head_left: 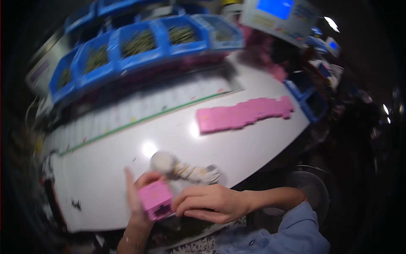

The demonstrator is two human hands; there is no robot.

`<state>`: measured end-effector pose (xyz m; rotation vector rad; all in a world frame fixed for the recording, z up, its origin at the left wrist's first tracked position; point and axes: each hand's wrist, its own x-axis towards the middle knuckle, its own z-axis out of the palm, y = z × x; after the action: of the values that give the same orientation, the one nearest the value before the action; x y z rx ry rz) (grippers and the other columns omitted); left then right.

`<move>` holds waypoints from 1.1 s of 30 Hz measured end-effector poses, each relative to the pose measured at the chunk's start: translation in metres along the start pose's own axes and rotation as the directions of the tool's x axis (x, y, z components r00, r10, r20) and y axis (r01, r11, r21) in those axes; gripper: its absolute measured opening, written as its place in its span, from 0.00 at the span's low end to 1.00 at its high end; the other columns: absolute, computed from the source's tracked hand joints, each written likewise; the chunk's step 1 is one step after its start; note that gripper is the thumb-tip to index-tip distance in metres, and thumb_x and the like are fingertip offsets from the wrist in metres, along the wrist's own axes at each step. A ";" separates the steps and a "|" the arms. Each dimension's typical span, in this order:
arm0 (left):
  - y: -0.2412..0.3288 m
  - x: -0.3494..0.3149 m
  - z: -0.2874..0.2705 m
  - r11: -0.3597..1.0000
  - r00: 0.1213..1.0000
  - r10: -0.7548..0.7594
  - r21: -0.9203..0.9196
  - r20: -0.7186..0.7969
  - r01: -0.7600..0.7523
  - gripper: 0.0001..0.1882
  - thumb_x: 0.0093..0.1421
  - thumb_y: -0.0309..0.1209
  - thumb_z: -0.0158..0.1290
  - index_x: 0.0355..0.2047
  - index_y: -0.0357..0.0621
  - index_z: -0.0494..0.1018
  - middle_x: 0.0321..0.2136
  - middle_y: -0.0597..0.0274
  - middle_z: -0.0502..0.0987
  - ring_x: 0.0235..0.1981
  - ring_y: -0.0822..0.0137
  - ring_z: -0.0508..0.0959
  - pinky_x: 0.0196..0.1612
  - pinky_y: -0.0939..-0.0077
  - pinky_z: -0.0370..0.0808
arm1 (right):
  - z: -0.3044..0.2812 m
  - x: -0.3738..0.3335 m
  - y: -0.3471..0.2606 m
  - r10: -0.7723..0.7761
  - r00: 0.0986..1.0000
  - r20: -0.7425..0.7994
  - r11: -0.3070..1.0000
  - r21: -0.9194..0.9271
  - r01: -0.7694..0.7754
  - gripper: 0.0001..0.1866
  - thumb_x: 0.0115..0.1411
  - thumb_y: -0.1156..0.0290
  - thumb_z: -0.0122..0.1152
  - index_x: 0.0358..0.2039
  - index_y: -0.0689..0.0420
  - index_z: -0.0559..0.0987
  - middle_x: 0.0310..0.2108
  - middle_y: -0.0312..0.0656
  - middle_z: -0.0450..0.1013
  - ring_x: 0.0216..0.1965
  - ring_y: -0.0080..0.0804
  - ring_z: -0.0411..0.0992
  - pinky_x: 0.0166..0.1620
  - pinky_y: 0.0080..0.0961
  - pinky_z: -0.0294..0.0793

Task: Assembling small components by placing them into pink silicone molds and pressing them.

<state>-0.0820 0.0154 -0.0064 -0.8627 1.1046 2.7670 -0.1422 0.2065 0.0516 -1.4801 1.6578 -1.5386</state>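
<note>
My left hand is wrapped round a small pink box, thumb on one side and fingers behind it. The near end of the box shows a dark opening. My right hand is closed in a pinch at the right edge of the box; whatever its fingertips hold is hidden. Just beyond my hands lie a round whitish object and a bunched white thing with yellowish bands, both too blurred to name. Farther back on the white table, several similar pink boxes stand in a row.
Blue bins filled with small greenish pieces hang over a long white tray with a green front edge. A pale device with a blue screen stands at the back right. Blue containers are beyond the table's right edge, a round stool below.
</note>
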 end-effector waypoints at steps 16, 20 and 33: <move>0.023 -0.004 -0.032 0.982 0.990 0.141 0.130 0.007 -0.140 0.34 0.65 0.53 0.22 0.44 0.34 0.65 0.33 0.47 0.76 0.21 0.68 0.75 0.26 0.73 0.77 | 0.020 0.021 0.042 0.164 0.972 -0.168 0.539 -0.810 -0.231 0.41 0.38 0.86 0.53 0.58 0.55 0.63 0.49 0.51 0.64 0.41 0.44 0.67 0.43 0.33 0.65; 0.022 -0.008 -0.021 0.980 0.992 0.123 0.158 -0.003 -0.121 0.33 0.65 0.52 0.23 0.43 0.35 0.67 0.31 0.50 0.76 0.22 0.66 0.76 0.27 0.73 0.77 | 0.040 0.031 0.043 -0.060 0.967 -0.248 0.552 -0.815 -0.175 0.35 0.41 0.82 0.56 0.55 0.53 0.68 0.54 0.50 0.62 0.39 0.40 0.67 0.41 0.31 0.65; 0.028 -0.007 0.004 0.994 0.983 0.106 -0.018 -0.151 -0.110 0.37 0.65 0.53 0.22 0.35 0.32 0.72 0.24 0.53 0.76 0.23 0.65 0.77 0.29 0.75 0.77 | 0.044 0.041 0.056 -0.252 0.967 -0.037 0.331 -0.942 0.050 0.28 0.47 0.75 0.54 0.52 0.49 0.72 0.56 0.44 0.64 0.35 0.33 0.67 0.41 0.27 0.63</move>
<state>-0.0851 -0.0017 0.0172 -1.0602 1.1741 2.8501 -0.1403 0.1412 0.0025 -2.0958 2.8689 -0.6544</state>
